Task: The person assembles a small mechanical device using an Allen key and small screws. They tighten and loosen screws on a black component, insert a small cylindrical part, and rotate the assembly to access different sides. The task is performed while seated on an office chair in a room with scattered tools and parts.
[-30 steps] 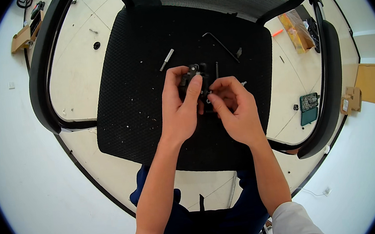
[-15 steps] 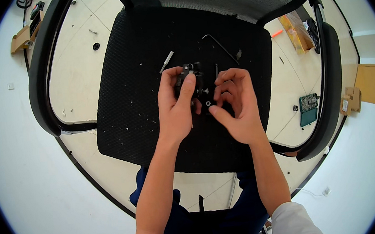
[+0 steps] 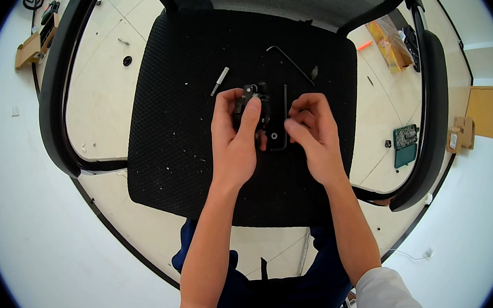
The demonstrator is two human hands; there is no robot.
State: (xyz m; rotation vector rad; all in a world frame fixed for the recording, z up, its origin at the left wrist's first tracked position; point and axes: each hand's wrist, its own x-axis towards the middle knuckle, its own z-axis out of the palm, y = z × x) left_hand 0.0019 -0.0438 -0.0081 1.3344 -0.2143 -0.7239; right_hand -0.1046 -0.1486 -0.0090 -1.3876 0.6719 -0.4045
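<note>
My left hand is closed around a small black metal assembly with silver fittings, thumb on top. Much of it is hidden by the fingers. To its right, my right hand is closed, thumb tip and index finger together; whatever they pinch is too small to make out. Beside those fingertips an L-shaped black hex key lies on the black chair seat. A small silver ring-shaped piece rests between the hands. Farther off are a second hex key and a short silver-and-white rod.
Armrests flank the seat, and a mesh backrest rises at the far side. On the floor at right are an open green case, a cardboard box and a yellow package. Another open box sits far left.
My right thumb has moved up and closed against the fingers, uncovering the near hex key. My left hand and the assembly have shifted slightly right. The silver screw by the assembly no longer shows.
</note>
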